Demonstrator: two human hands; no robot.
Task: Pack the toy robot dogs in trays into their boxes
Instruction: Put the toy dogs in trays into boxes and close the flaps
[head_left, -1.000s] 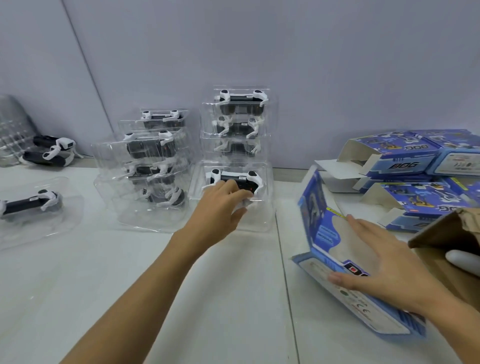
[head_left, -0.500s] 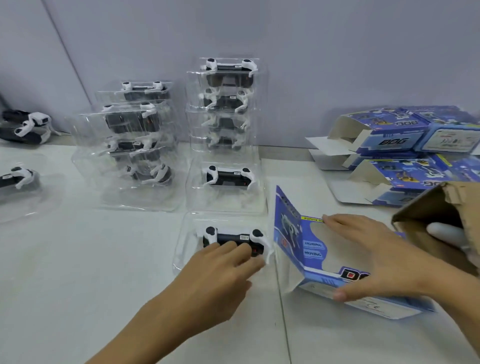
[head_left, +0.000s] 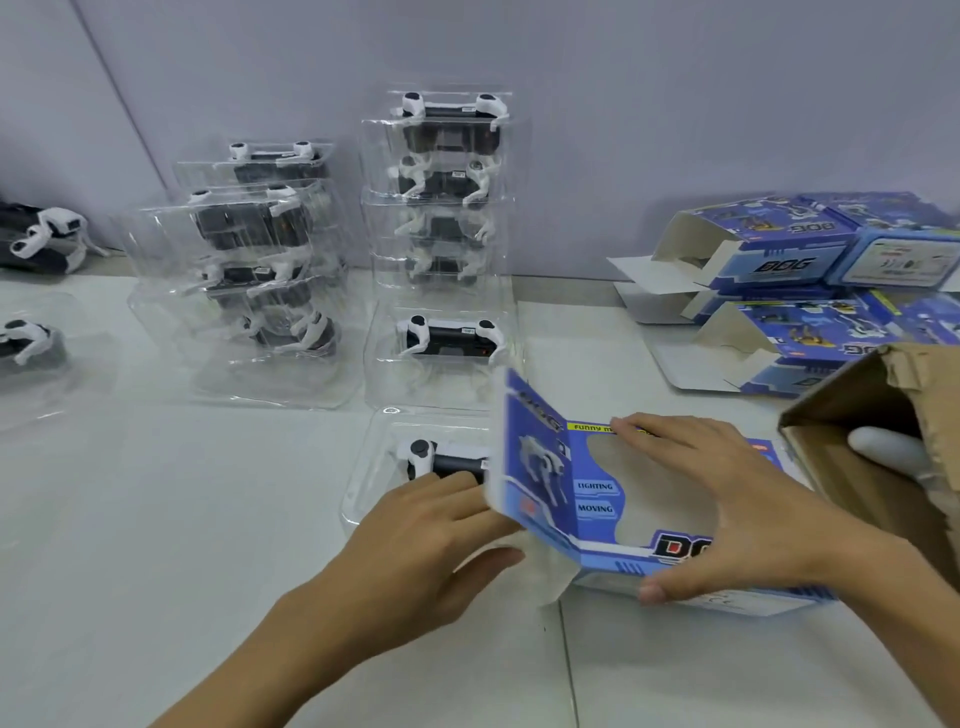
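Since a moment ago, the tray with the toy dog has slid right, and its right end now goes behind the flap of the open blue box. Before, it sat clear of the box.

Far left, a loose dog lies by the wall, and another dog in a tray sits near the edge. They are well apart from the work, so they do not get in the way.

Next come two stacks of clear trays with dogs, a leaning stack and a taller stack. They wait at the back, near enough to reach.

One more tray sits in front of the tall stack, likely next in line.

On the white surface, the left hand lies on the near side of the tray with the toy dog. The fingers are mostly straight, not curled around it. It looks like a push, sliding the tray sideways into the box.

The open blue box lies on its side with its mouth facing left, so the tray can slide straight in. The right hand is spread wide over the top, thumb on the near edge and fingers on the far edge. That keeps the box from sliding away or folding flat.

On the right, a brown carton stands open. Behind it, more blue boxes lie with flaps open, ready for more dogs.
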